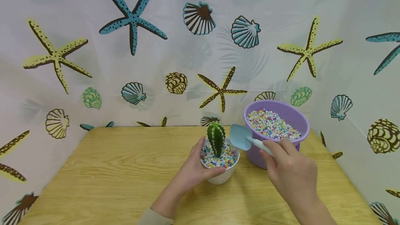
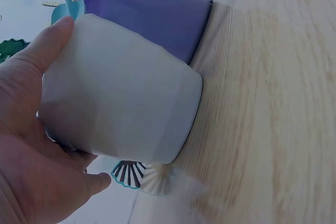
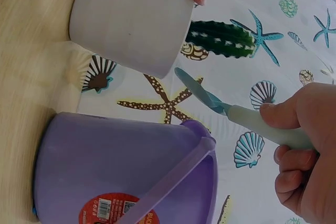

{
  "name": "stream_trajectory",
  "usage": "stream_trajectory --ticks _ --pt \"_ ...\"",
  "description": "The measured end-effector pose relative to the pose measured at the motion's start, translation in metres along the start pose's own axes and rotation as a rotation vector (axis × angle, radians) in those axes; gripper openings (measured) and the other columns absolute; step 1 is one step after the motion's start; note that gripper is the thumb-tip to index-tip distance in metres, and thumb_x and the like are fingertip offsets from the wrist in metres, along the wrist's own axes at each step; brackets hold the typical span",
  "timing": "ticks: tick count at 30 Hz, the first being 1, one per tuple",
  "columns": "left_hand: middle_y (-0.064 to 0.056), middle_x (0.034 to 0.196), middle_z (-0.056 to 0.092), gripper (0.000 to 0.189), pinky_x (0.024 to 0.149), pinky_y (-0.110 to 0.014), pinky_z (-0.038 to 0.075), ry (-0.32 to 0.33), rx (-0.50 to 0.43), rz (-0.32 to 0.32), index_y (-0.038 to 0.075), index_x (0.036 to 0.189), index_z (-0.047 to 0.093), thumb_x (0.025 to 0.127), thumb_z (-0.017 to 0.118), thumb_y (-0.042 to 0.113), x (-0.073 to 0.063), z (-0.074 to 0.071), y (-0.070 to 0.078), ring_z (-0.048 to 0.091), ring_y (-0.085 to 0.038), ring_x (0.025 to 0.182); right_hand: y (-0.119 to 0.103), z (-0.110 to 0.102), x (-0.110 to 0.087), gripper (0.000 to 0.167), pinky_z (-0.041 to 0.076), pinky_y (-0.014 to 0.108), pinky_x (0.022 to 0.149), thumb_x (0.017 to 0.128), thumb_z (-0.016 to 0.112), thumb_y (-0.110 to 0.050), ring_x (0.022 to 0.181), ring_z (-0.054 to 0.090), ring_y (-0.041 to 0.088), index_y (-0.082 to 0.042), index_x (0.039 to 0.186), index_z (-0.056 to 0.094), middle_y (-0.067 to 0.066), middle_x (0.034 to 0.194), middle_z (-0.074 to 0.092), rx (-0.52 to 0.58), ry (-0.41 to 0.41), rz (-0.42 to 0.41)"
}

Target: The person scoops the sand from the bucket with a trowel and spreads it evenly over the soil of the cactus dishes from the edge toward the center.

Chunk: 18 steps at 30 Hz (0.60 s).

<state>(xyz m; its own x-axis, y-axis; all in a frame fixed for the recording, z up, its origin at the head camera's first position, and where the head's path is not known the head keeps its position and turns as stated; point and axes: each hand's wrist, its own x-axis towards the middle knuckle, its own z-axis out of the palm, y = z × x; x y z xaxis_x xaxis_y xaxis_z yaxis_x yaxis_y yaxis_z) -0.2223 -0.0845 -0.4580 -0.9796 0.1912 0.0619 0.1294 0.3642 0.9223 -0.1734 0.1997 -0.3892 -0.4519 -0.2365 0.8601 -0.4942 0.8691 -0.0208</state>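
Note:
A white flowerpot stands on the table, filled with small multicoloured pebbles around an upright green cactus. My left hand holds the pot at its rim, thumb on the near side and fingers on the left. In my right hand is the pale handle of a small light-blue toy shovel. Its blade is tilted between the pot's right rim and a purple bucket, and no pebbles show on it. In the right wrist view the blade is close to the pot's rim.
More multicoloured pebbles lie inside the bucket, just right of the pot. The bucket's handle hangs down its side. A wooden table extends to the left. White cloth printed with starfish and shells surrounds its back and sides.

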Motion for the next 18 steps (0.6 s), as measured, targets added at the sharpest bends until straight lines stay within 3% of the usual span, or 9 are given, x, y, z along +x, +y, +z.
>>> stream_trajectory --ticks 10,14,18 --pt "-0.022 0.178 0.023 0.132 0.126 -0.064 0.033 -0.017 0.027 0.015 0.012 0.178 0.014 0.083 0.099 0.049 0.0 0.0 -0.002 0.037 -0.047 0.157 0.019 -0.014 0.009 0.026 0.03 0.025 0.04 0.087 0.09 -0.023 0.056 0.054 0.012 -0.014 0.111 0.085 0.0 0.084 0.069 0.066 0.04 0.087" --pt "-0.023 0.178 0.023 0.132 0.126 -0.065 0.032 -0.013 0.03 0.016 0.011 0.178 0.015 0.083 0.099 0.049 0.0 0.0 -0.004 0.036 -0.047 0.157 0.029 -0.022 0.016 0.026 0.03 0.026 0.042 0.086 0.093 -0.018 0.059 0.05 0.01 -0.013 0.111 0.085 0.001 0.085 0.072 0.048 0.028 0.12" --pt "-0.023 0.177 0.024 0.132 0.126 -0.065 0.033 -0.01 0.038 0.023 0.011 0.178 0.015 0.083 0.098 0.05 0.0 0.0 -0.004 0.036 -0.047 0.157 0.039 -0.031 0.023 0.025 0.031 0.028 0.044 0.087 0.093 -0.014 0.061 0.048 0.01 -0.014 0.112 0.085 0.002 0.088 0.074 0.046 -0.013 0.208"
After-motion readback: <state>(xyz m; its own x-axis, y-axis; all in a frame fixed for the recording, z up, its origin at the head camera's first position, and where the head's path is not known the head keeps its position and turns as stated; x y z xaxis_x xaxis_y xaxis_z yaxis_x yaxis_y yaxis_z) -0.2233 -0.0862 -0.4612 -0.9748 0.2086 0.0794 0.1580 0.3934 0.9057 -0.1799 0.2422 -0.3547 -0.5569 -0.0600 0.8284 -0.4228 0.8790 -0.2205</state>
